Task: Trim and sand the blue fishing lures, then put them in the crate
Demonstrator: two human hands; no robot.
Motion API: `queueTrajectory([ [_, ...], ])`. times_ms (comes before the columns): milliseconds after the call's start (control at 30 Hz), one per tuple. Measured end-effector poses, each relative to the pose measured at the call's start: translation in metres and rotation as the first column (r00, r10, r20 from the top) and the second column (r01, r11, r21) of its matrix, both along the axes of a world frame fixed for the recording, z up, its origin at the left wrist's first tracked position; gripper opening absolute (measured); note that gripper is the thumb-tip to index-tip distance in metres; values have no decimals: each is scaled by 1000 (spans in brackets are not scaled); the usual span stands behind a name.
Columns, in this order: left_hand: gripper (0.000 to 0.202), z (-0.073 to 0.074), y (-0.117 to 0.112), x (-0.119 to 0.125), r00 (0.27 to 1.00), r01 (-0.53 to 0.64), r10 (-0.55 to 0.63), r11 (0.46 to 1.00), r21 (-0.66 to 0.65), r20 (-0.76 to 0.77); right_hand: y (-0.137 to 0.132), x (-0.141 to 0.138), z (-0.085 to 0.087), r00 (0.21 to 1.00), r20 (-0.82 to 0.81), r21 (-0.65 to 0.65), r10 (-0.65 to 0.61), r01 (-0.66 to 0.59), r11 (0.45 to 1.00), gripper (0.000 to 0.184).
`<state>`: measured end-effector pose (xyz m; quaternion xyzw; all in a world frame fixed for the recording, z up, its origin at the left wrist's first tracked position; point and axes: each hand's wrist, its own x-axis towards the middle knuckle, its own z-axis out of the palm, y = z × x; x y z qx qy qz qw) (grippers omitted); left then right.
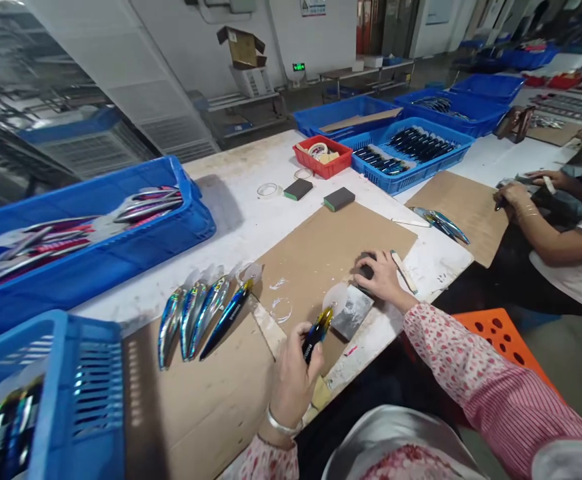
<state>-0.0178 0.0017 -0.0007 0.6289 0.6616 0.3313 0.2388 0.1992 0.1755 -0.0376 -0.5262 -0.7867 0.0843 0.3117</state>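
Note:
My left hand (293, 377) is closed around a fishing lure (319, 328), dark-bodied and yellow towards its clear round lip, which points up and away from me. To the right, my right hand (385, 279) has its fingers curled over a dark sanding block (365, 269) on the cardboard sheet (311, 257). A worn grey pad (351, 316) lies just below that hand, and a thin white-handled tool (403, 272) lies beside its wrist side. Several blue-and-silver lures (199, 313) rest in a row on the left cardboard (205, 407).
Blue crates with lures stand at the left (191, 207) and lower left (58, 373). Two sanding sponges (339, 199), a red basket (327, 163) and a blue tray (421, 170) of lures lie farther back. A co-worker's hands (518, 197) work at the right.

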Motion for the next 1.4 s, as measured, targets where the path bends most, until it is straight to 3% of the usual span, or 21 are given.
queueTrajectory([
  [233,25,-3,6,4,981,19,-31,998,-65,-191,-9,-14,9,999,-3,-119,41,-41,992,18],
  [333,29,-9,7,8,937,33,-61,996,-87,-343,-12,-21,10,994,40,-174,101,-93,980,23],
  [433,38,-10,9,14,878,61,-96,994,-90,-469,-10,-15,11,991,70,-149,113,-101,984,30],
  [567,39,-1,13,19,810,10,-98,988,-154,-578,-3,22,13,997,47,-71,-56,60,996,33],
  [667,36,7,11,18,809,-3,-93,987,-163,-580,-3,57,16,960,161,-133,-230,252,958,25],
  [800,33,10,6,17,790,6,-141,975,-223,-597,-7,81,16,915,314,-278,-253,343,897,22],
  [900,39,10,6,23,776,-7,-151,969,-246,-612,-8,82,16,925,292,-308,-244,333,891,25],
  [967,39,11,7,28,774,-41,-132,966,-257,-620,-9,80,17,955,178,-334,-237,285,898,31],
  [1033,36,13,9,32,769,-75,-120,959,-275,-628,-13,74,19,968,-149,-415,-203,125,901,27],
  [1067,34,14,10,34,768,-92,-112,955,-282,-631,-17,70,20,913,-366,-448,-179,-5,894,22],
  [1133,31,15,12,36,766,-123,-98,948,-294,-636,-30,58,22,664,-730,-432,-159,-269,861,21],
  [1167,31,16,14,37,765,-139,-91,944,-301,-638,-38,49,23,547,-822,-400,-159,-355,845,25],
  [1200,31,16,15,38,762,-153,-85,940,-306,-642,-48,40,23,465,-871,-373,-161,-411,832,30],
  [1267,32,16,16,40,752,-173,-80,934,-313,-654,-66,19,21,392,-905,-349,-166,-460,816,34],
  [1400,33,16,17,44,726,-206,-62,930,-303,-685,-90,-14,14,409,-904,-323,-123,-465,825,35],
])
